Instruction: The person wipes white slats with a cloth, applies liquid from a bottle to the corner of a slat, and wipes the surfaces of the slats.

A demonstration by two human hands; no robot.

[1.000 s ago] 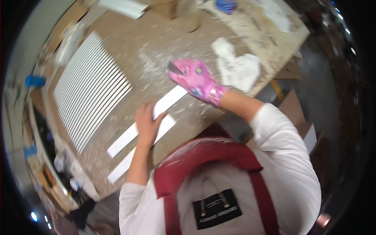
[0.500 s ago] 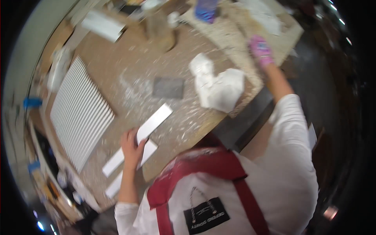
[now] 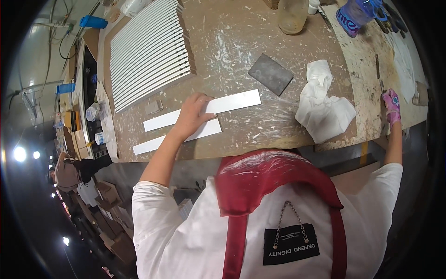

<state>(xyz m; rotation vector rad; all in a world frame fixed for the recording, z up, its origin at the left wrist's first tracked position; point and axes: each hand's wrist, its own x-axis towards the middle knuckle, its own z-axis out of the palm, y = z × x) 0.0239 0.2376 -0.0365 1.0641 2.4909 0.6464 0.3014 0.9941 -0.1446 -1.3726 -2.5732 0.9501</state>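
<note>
On the paint-flecked brown bench (image 3: 274, 122), the bare left hand (image 3: 191, 115) is lying spread across a flat white strip (image 3: 234, 101); the pink-gloved right hand (image 3: 392, 105) is hiding its grip. White lamps (image 3: 20, 154) are glowing in the dim room.

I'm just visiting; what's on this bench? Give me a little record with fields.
Left hand: bare, on the farther white strip
Right hand: pink-gloved, by a thin dark tool; grip unclear
Nearer the person: second white strip, partly under the left forearm
Far left: rows of white strips
Right of centre: grey block, crumpled white cloth or paper
Surface: brown tabletop, white-smeared
</note>
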